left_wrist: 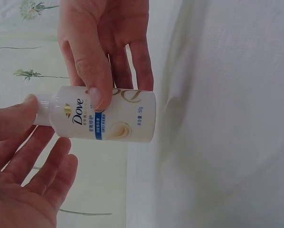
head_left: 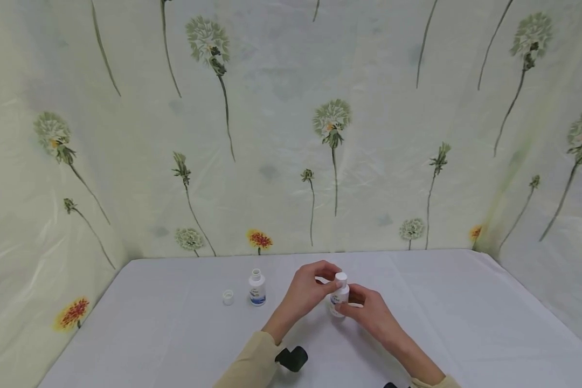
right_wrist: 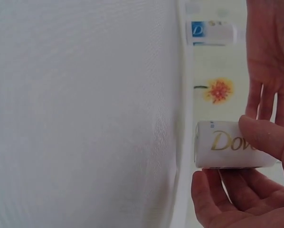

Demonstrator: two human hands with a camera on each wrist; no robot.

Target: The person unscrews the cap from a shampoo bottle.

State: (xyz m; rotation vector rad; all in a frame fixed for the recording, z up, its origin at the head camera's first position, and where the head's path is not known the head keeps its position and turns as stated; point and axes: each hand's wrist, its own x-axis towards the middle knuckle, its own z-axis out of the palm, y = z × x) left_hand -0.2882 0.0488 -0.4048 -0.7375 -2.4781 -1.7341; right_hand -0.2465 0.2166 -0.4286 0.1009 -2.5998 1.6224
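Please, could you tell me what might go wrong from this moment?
The left hand pinches the white cap while the right hand grips the Dove bottle; if either grip slips, the bottle might drop or tip.
The uncapped bottle stands with its mouth open, so a bump could topple it and perhaps spill any contents.
The loose cap lies beside it and could be knocked away.

1. Head view: even, diffuse light; faint, soft shadows on the tabletop (head_left: 465, 307), pale sheen on the backdrop (head_left: 271, 129).
2. Left wrist view: dim, greyish (the held bottle (left_wrist: 120, 116) looks fairly crisp).
3. Right wrist view: dim; farther bottle (right_wrist: 215, 32) blurred.
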